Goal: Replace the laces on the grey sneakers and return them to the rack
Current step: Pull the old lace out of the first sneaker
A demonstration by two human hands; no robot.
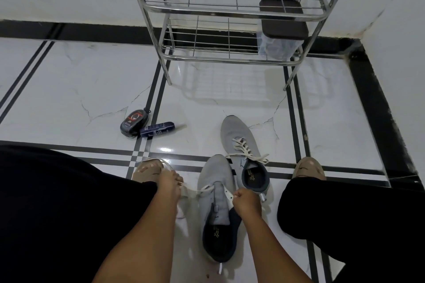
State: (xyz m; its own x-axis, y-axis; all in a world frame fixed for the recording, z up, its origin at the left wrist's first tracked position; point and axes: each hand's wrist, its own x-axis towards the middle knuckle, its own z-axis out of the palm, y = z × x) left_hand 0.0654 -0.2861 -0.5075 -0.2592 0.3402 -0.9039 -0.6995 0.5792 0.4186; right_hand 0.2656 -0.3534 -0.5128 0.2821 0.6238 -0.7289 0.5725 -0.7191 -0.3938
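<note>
**Grey sneakers on the floor, lacing under way on the near one**

Grey sneakers sit on the tiled floor point(230, 99) between the person's knees, in front of the steel rack point(232, 9) that stands against the far wall. The near sneaker point(215, 181) points toward the rack and carries a lace only at its lowest eyelets; the far sneaker point(239, 138), touching it at the toe side, already has its white lace crossed and tied. On the rack's lower shelf, at the right end, stands a clear box with a dark lid point(282, 18). Off to the left on the floor lie a black shoe-polish sponge point(133, 122) and a small blue box point(157, 128), just beside each other.

To do this step well, I judge both lace ends should be drawn out evenly and snug before the next crossing, with the tongue kept flat beneath.

The left hand point(170, 182) pinches the white lace point(200, 190), which runs taut and leftward from the eyelets. The right hand point(246, 200) is curled tight at the right eyelet row; it seems to pinch the other lace end, though the lace itself is hidden
</note>
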